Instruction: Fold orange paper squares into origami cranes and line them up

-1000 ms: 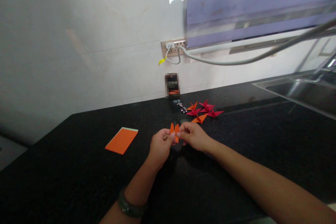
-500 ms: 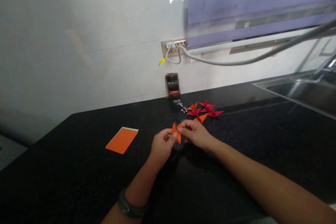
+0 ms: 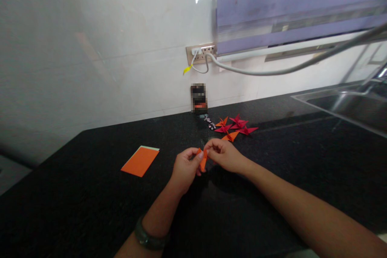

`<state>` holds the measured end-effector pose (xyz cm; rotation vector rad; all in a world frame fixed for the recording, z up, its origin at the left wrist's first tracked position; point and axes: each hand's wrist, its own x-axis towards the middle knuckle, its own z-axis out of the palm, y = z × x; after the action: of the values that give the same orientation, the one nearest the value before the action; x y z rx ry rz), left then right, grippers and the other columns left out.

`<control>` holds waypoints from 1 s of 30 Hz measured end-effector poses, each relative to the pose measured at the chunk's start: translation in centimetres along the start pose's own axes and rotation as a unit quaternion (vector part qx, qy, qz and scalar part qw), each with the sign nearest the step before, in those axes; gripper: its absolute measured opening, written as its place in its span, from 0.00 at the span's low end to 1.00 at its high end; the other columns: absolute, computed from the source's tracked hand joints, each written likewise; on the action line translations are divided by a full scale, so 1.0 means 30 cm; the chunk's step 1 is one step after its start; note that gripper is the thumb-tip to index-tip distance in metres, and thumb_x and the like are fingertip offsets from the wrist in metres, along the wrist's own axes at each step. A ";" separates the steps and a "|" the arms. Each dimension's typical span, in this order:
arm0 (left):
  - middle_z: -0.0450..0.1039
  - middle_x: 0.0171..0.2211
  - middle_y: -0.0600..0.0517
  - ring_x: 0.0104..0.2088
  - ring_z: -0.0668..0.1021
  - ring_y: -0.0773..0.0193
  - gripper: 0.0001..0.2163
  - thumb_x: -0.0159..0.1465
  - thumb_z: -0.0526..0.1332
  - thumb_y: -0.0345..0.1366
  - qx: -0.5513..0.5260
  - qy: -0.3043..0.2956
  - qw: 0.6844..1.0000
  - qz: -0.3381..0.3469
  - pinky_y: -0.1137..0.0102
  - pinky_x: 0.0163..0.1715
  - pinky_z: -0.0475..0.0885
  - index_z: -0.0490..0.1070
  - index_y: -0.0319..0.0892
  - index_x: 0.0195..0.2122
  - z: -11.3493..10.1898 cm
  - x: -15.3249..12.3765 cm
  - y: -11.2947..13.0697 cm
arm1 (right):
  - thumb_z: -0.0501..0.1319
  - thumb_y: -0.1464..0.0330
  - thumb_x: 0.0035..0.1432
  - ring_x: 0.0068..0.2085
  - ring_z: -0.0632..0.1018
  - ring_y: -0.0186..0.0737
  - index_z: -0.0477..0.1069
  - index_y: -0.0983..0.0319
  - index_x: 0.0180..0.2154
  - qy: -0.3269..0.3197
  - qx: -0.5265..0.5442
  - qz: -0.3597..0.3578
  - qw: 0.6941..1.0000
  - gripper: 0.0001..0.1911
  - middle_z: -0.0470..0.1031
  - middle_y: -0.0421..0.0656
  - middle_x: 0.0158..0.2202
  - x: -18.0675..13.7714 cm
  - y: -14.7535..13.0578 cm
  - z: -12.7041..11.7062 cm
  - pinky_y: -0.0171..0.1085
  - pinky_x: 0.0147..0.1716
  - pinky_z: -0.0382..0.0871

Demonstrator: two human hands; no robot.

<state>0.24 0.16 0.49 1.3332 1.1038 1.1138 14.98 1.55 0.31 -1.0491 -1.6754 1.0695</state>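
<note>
Between my hands is a small folded piece of orange origami paper (image 3: 203, 164), held above the dark counter. My left hand (image 3: 186, 169) pinches it from the left, thumb on top. The fingers of my right hand (image 3: 225, 155) close on its upper right tip; they partly hide it. Just beyond my right hand lie several folded paper cranes, among them a red crane (image 3: 248, 130) and an orange crane (image 3: 230, 136). To the left of my left hand rests a stack of square paper (image 3: 140, 162), orange on top with a pale green edge showing.
A dark speckled counter (image 3: 90, 193) runs along a white wall. At the wall stands a blurred dark box (image 3: 198, 98), with a patterned strip (image 3: 209, 122) in front. A sink (image 3: 347, 107) lies right. A grey cable (image 3: 260, 73) hangs from the outlet (image 3: 201, 54).
The orange origami paper has turned and sits slightly lower, its two spread points now closer together. My right hand has shifted a little left toward its upper tip.
</note>
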 end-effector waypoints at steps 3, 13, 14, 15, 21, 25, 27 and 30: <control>0.68 0.17 0.55 0.15 0.69 0.71 0.11 0.49 0.64 0.40 -0.038 0.002 0.999 -0.022 0.77 0.14 0.62 0.70 0.36 0.27 0.003 0.000 0.001 | 0.57 0.69 0.49 0.19 0.62 0.27 0.67 0.63 0.28 -0.019 0.002 -0.012 1.000 0.03 0.61 0.34 0.17 -0.004 -0.010 -0.004 0.29 0.18 0.53; 0.67 0.16 0.55 0.15 0.67 0.73 0.09 0.53 0.61 0.38 -0.092 -0.079 0.991 -0.052 0.78 0.16 0.60 0.69 0.35 0.28 -0.008 0.004 -0.018 | 0.56 0.74 0.46 0.20 0.62 0.27 0.66 0.63 0.26 -0.036 0.014 -0.028 0.999 0.02 0.61 0.34 0.18 -0.001 0.001 -0.017 0.29 0.19 0.54; 0.67 0.16 0.55 0.15 0.67 0.73 0.10 0.53 0.61 0.38 -0.104 -0.086 0.989 -0.061 0.78 0.16 0.60 0.69 0.35 0.28 -0.008 0.003 -0.015 | 0.57 0.74 0.46 0.20 0.62 0.27 0.66 0.63 0.26 -0.045 0.014 -0.032 0.998 0.02 0.62 0.34 0.19 -0.001 0.002 -0.021 0.29 0.20 0.55; 0.67 0.16 0.55 0.15 0.67 0.74 0.10 0.53 0.61 0.39 -0.116 -0.091 0.987 -0.071 0.78 0.15 0.60 0.69 0.35 0.27 -0.007 0.003 -0.012 | 0.57 0.74 0.45 0.20 0.63 0.27 0.66 0.63 0.26 -0.053 0.014 -0.038 0.998 0.02 0.62 0.34 0.19 0.000 0.004 -0.026 0.29 0.20 0.55; 0.67 0.17 0.54 0.15 0.67 0.74 0.12 0.51 0.63 0.41 -0.160 -0.106 0.975 -0.115 0.78 0.15 0.60 0.69 0.35 0.25 -0.006 0.002 -0.001 | 0.56 0.75 0.47 0.23 0.66 0.28 0.69 0.64 0.27 -0.063 -0.005 -0.078 0.995 0.04 0.66 0.37 0.21 0.001 0.010 -0.041 0.29 0.23 0.59; 0.68 0.18 0.53 0.16 0.68 0.75 0.11 0.49 0.65 0.39 -0.184 -0.103 0.968 -0.139 0.79 0.16 0.62 0.70 0.34 0.24 -0.009 0.007 -0.007 | 0.56 0.76 0.47 0.25 0.69 0.29 0.71 0.65 0.27 -0.053 -0.040 -0.128 0.990 0.06 0.69 0.39 0.24 0.001 0.000 -0.047 0.29 0.24 0.61; 0.68 0.18 0.53 0.16 0.68 0.75 0.11 0.49 0.66 0.37 -0.197 -0.099 0.964 -0.150 0.79 0.16 0.62 0.70 0.33 0.25 -0.009 0.008 -0.009 | 0.56 0.77 0.47 0.26 0.70 0.31 0.72 0.65 0.27 -0.054 -0.051 -0.152 0.986 0.06 0.70 0.40 0.25 0.003 -0.004 -0.052 0.30 0.26 0.63; 0.68 0.18 0.53 0.16 0.69 0.75 0.10 0.49 0.65 0.37 -0.209 -0.095 0.959 -0.164 0.80 0.17 0.63 0.71 0.33 0.26 -0.008 0.008 -0.009 | 0.57 0.76 0.49 0.29 0.72 0.32 0.72 0.64 0.27 -0.059 -0.058 -0.193 0.978 0.06 0.71 0.41 0.26 0.008 -0.005 -0.061 0.31 0.29 0.66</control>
<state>0.04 0.43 0.24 0.8656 0.8495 0.8874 16.61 2.12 0.99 -0.7003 -1.9578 0.7986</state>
